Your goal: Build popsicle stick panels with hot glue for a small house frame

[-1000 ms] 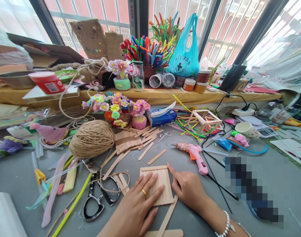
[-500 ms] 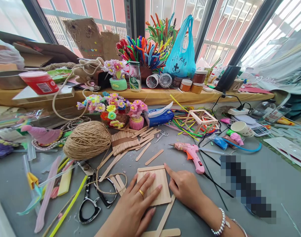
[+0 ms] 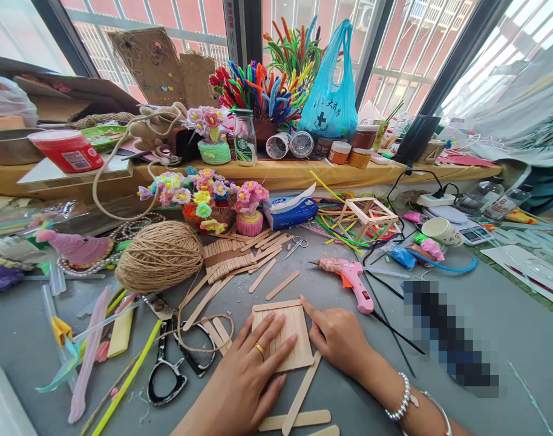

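Note:
A small square panel of popsicle sticks (image 3: 296,358) lies on the grey table, with one stick across its far edge. My left hand (image 3: 257,357) rests flat on the panel, fingers spread, a gold ring on one finger. At the panel's far right corner, the outstretched index finger of my right hand (image 3: 335,336) presses on the end of the cross stick; its other fingers are curled and hold nothing I can see. Loose popsicle sticks (image 3: 302,393) lie just nearer than the panel and another stick (image 3: 282,285) beyond it.
A pink glue gun (image 3: 351,278) lies right of the panel, its cord trailing. Left are black-handled scissors (image 3: 167,378) and a twine ball (image 3: 161,255). Behind stand bundled sticks (image 3: 224,260), small scissors (image 3: 297,245), a stick frame (image 3: 367,218) and pipe-cleaner flowers (image 3: 249,209).
The view has shifted slightly. Both hands keep their places on the panel, the left lying flat and the right index finger at the corner.

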Tool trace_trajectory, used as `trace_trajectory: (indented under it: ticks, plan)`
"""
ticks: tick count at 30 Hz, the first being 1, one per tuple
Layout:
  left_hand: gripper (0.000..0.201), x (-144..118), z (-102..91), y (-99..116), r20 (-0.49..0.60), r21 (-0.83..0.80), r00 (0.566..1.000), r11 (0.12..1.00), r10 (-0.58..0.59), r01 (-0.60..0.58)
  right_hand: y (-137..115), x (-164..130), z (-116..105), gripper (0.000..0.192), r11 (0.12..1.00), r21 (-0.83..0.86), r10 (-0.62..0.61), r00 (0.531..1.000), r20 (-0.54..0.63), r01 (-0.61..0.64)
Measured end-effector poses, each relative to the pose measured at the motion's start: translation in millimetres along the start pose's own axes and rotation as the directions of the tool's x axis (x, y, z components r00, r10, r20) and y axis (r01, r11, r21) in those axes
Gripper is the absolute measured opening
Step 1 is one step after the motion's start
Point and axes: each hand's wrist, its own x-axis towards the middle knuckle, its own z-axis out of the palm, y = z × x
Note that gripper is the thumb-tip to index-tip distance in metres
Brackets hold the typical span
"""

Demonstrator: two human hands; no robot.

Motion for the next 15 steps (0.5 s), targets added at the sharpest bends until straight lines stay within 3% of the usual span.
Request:
trace_trajectory:
  ticks: [15]
  plan:
    - [0.054,-0.1,-0.8,1.2,0.005,0.017,1.0,1.0,0.002,-0.002,0.2,1.0,0.5,0.051,1.0,-0.012,0.004,1.0,0.029,-0.003]
